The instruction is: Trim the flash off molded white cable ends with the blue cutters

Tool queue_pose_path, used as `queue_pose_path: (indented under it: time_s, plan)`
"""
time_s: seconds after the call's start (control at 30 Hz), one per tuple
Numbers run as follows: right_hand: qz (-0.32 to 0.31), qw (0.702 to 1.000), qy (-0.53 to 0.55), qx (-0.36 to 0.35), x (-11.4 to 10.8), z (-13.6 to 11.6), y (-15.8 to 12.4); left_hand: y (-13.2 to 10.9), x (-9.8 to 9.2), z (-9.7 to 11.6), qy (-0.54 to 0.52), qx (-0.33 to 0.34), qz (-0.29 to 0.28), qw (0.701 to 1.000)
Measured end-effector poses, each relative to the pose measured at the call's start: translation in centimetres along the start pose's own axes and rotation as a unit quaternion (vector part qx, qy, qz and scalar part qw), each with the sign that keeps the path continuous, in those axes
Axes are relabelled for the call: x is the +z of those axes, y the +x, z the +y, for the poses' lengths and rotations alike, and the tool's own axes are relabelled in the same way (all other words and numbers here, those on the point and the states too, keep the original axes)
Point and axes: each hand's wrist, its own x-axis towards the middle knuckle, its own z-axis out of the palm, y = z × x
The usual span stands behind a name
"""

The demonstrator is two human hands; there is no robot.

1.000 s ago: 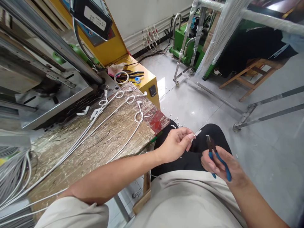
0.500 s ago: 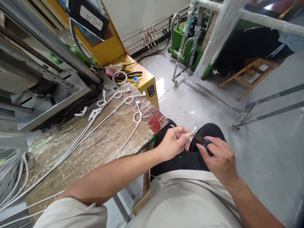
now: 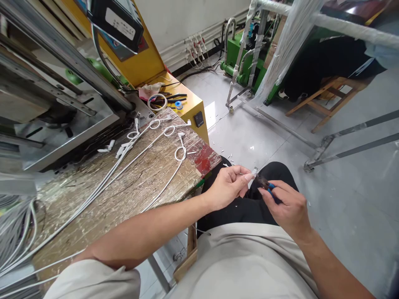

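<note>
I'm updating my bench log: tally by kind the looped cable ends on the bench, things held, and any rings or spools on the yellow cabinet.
Looped cable ends: 4
White piece, left hand: 1
Pliers, right hand: 1
White ring: 1
Blue spool: 1
Total: 8

Small white connector (image 3: pixel 254 172), silvery tip upward, blue-handled pliers (image 3: pixel 263 182), dark head right beside it

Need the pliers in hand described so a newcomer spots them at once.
Find the worn workbench, then the black trousers beside its red corner. Over them, the right hand grips the pliers. Blue handles set them apart from the dark tools on the yellow cabinet.
</note>
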Motion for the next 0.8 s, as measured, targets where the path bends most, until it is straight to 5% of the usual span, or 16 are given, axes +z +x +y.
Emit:
queue_pose_path:
  time_s: [0.2,0.47,0.7,0.8]
  plan:
    - [-0.006,0.954,0.210,0.212,0.0,-0.3,0.0,0.1,-0.3,-0.6,0.065,0.023,-0.005,0.998]
    - [-0.036,0.926,0.269,0.262,-0.1,-0.9,1.5,-0.9,0.0,0.2,0.177,0.083,-0.098,0.976]
    - [0.024,0.783,0.500,0.370,0.5,-3.5,1.9,-2.1,1.3,2.0,0.088,0.071,-0.062,0.992]
    - [0.038,0.765,0.540,0.348,1.0,-4.8,2.5,-3.1,1.4,2.4,0.068,0.059,-0.049,0.995]
